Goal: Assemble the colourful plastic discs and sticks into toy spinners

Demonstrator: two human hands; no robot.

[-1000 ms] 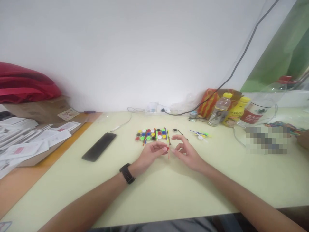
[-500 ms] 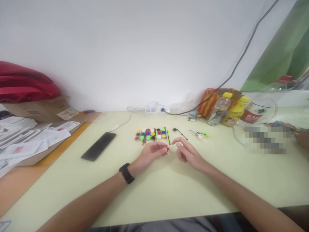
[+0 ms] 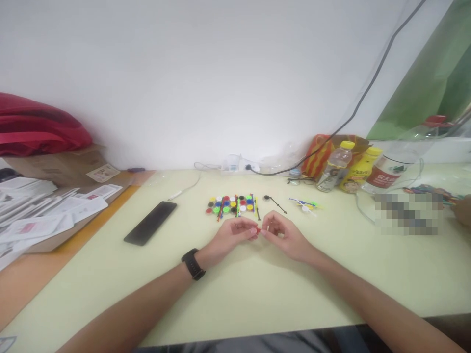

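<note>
Between the fingertips of my two hands is a small red plastic piece [image 3: 258, 230], too small to make out its exact form. My left hand [image 3: 235, 234], with a black watch on its wrist, pinches the piece from the left. From the right, my right hand [image 3: 285, 236] closes thumb and forefinger on it too. Just beyond the hands lie rows of coloured round discs [image 3: 231, 205] with thin coloured sticks across them. To their right is a black stick [image 3: 277, 204] with a black disc [image 3: 266, 197] at its end. Farther right lies a small heap of blue, yellow and white sticks [image 3: 305, 205].
A black phone [image 3: 150, 223] lies left of the discs. Papers [image 3: 55, 211] and a cardboard box [image 3: 55, 164] fill the far left. Bottles [image 3: 334, 166] and a striped bag [image 3: 312, 157] stand at the back right. A power strip [image 3: 235, 165] with cables lies along the wall.
My right hand has moved left and its fingers have closed on the red piece at my left fingertips. The left hand stays almost in place.
</note>
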